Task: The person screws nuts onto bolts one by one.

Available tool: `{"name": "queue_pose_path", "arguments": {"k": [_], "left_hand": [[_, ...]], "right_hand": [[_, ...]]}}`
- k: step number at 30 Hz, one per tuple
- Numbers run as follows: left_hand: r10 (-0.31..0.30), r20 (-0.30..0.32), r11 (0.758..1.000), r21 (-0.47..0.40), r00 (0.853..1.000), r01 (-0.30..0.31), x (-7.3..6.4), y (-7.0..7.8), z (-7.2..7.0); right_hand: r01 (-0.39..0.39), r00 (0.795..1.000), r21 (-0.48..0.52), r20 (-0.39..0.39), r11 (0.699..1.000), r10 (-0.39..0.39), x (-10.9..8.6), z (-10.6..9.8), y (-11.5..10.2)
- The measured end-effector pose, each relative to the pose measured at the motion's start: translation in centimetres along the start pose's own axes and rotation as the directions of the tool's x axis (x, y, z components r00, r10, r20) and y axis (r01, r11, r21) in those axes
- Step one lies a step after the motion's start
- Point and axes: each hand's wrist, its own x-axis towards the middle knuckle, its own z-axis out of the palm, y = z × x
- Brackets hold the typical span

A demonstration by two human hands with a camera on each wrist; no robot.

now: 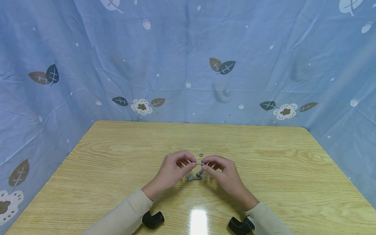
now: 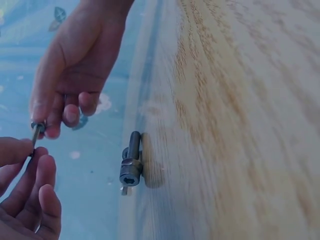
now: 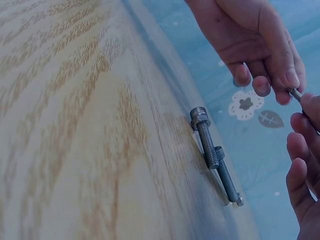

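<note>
Between my two hands is a thin metal bolt (image 1: 199, 163), held up over the table. My left hand (image 1: 175, 169) pinches its left end between thumb and fingertips. At the other end, thumb and fingertips of my right hand (image 1: 224, 170) pinch the wider part, where a small nut or head (image 2: 38, 126) shows in the left wrist view. Below the hands lie two thicker bolts. One socket-head bolt (image 1: 195, 178) lies crosswise with a nut against its head; the other bolt (image 1: 200, 173) slants behind it. A loose nut (image 1: 201, 155) lies just beyond the fingertips.
The wooden table (image 1: 117, 147) stretches out on both sides of the hands. Behind it and along the sides hangs a blue patterned cloth (image 1: 182, 65). Black wrist mounts (image 1: 153, 219) sit at both sleeves.
</note>
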Motion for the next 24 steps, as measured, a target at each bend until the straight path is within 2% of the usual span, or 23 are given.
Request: {"name": "queue_pose_path", "arguments": {"k": [14,20,24], "left_hand": [[-0.004,-0.014,1.000,0.030,1.000,0.004,-0.12,0.25,0.21],[-0.018,0.023,1.000,-0.010,1.000,0.019,-0.19,0.14,0.14],[-0.013,0.013,1.000,-0.024,1.000,0.013,-0.20,0.02,0.13]], "right_hand": [[0.008,1.000,-0.014,-0.010,1.000,-0.008,-0.11,0.02,-0.07],[0.015,1.000,-0.038,-0.026,0.999,-0.016,-0.08,0.02,0.03],[0.013,1.000,-0.031,-0.025,0.999,-0.014,-0.08,0.11,0.10]]}}
